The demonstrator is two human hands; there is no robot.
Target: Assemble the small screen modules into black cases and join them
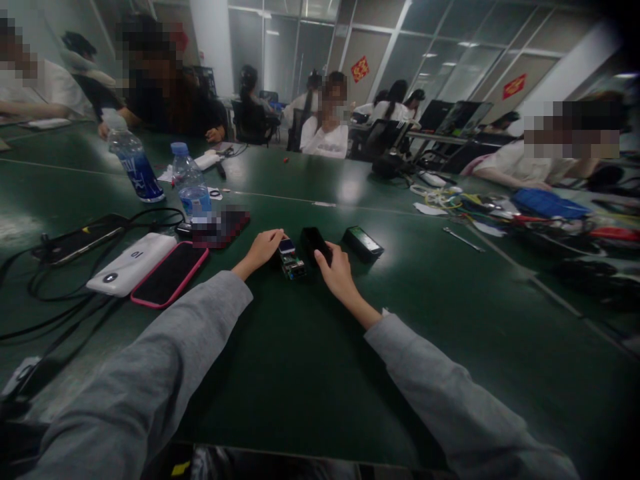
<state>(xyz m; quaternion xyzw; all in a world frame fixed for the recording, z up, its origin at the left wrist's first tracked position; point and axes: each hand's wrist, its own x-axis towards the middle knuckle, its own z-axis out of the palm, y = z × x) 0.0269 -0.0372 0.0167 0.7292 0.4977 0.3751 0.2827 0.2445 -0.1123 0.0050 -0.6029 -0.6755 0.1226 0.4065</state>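
Note:
A small circuit board [293,265] with a little display at its far end lies at the middle of the green table. My left hand [262,252] grips it by that far end, fingers closed at its left edge. Just to the right, my right hand [340,272] is closed around a black rectangular case [314,241], thumb on its near end. Farther right stands another black box-shaped piece [363,243] with a greenish face, apart from both hands.
On the left lie a pink-edged phone [170,275], a white power bank [133,263], a dark phone [83,238] and black cables. Two water bottles [136,160] stand behind them. A wrench [463,240] and tangled cables [450,200] lie right. Several people sit around.

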